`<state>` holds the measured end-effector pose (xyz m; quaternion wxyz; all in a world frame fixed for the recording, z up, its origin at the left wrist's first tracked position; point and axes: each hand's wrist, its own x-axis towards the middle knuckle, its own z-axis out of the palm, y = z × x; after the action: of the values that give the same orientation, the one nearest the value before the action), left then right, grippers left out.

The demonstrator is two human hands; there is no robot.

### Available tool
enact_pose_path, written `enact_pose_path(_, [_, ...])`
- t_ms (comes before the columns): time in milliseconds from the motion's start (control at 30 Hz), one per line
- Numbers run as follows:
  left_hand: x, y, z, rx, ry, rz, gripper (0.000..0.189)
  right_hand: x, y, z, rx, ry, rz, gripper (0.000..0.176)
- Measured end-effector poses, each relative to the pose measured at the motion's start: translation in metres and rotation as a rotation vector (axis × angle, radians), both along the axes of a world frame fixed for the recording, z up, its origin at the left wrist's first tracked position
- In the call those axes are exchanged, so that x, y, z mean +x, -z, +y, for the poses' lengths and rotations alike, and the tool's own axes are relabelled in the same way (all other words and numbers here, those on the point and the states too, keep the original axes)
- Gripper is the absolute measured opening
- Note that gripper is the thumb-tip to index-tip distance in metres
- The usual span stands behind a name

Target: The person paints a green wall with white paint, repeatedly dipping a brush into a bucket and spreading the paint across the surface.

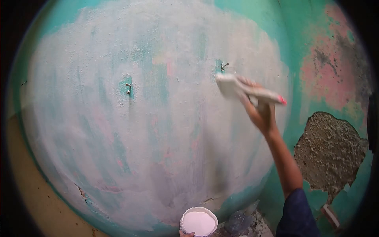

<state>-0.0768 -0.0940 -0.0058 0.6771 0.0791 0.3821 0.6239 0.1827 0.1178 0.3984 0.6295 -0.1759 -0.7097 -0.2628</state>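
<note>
Clearly the work in hand is brushing white paint over the old turquoise wall (158,138), and the right hand (261,113) is raised to it, its grip pressed together around the handle of a wide brush (252,92), whose bristles lie flat on the wall just below the right-hand nail (224,66). To do this stroke well, I judge the bristles should be kept flat and drawn in long overlapping passes, worked carefully around that nail and the other nail (128,87) to the left, where small bare turquoise patches remain, and thin streaky areas lower down want a second, fuller load. The pail (198,222) of white paint sits at the bottom edge of the view, well below the brush. Only a sliver of the left hand (185,234) shows, touching the pail's lower rim; the rest is cut off, so I cannot tell whether its grip is closed on the pail. A dark sleeve (296,215) covers the right upper arm. To the right a patch of broken plaster (327,150) exposes rough grey material. Rubble (241,223) beside the pail is blurred, and the view's corners are black.
</note>
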Motion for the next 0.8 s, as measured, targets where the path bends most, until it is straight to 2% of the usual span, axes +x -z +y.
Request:
enact_pose_path(33, [0.007,-0.002,0.001,-0.049,-0.020,0.008,0.072,-0.005,-0.035,0.007,0.146,0.054,-0.034,0.025])
enact_pose_path(100, [0.018,-0.003,0.000,-0.092,-0.055,0.011,0.073,-0.014,-0.091,0.020,0.113,0.185,-0.046,0.024])
enact_pose_path(200, [0.030,0.002,0.003,-0.070,-0.097,0.012,0.074,-0.021,-0.138,0.052,0.188,0.253,-0.095,0.027])
enact_pose_path(233, [0.033,0.003,0.006,-0.061,-0.105,0.013,0.074,-0.023,-0.137,0.057,0.198,0.242,-0.096,0.027])
enact_pose_path(300, [0.036,0.006,0.013,-0.043,-0.114,0.019,0.074,-0.028,-0.118,0.062,0.173,0.394,-0.264,0.034])
enact_pose_path(333, [0.037,0.007,0.016,-0.035,-0.116,0.022,0.074,-0.029,-0.099,0.068,0.276,0.503,-0.294,0.035])
enact_pose_path(433, [0.042,0.014,0.015,-0.031,-0.114,0.022,0.074,-0.030,-0.040,0.065,0.319,0.372,-0.394,0.027])
enact_pose_path(500, [0.046,0.019,0.012,-0.033,-0.107,0.023,0.074,-0.028,-0.020,0.052,0.317,0.341,-0.450,0.019])
enact_pose_path(533, [0.047,0.021,0.010,-0.033,-0.103,0.024,0.075,-0.025,-0.022,0.050,0.316,0.340,-0.455,0.019])
enact_pose_path(600, [0.049,0.025,0.009,-0.028,-0.096,0.028,0.075,-0.021,-0.035,0.051,-0.092,0.334,-0.485,0.020])
enact_pose_path(700, [0.049,0.031,0.013,-0.010,-0.087,0.038,0.075,-0.014,-0.095,0.064,0.085,0.207,-0.306,0.020])
enact_pose_path(800, [0.048,0.043,0.018,0.003,-0.089,0.045,0.075,-0.017,-0.152,0.070,0.054,0.238,-0.162,0.015])
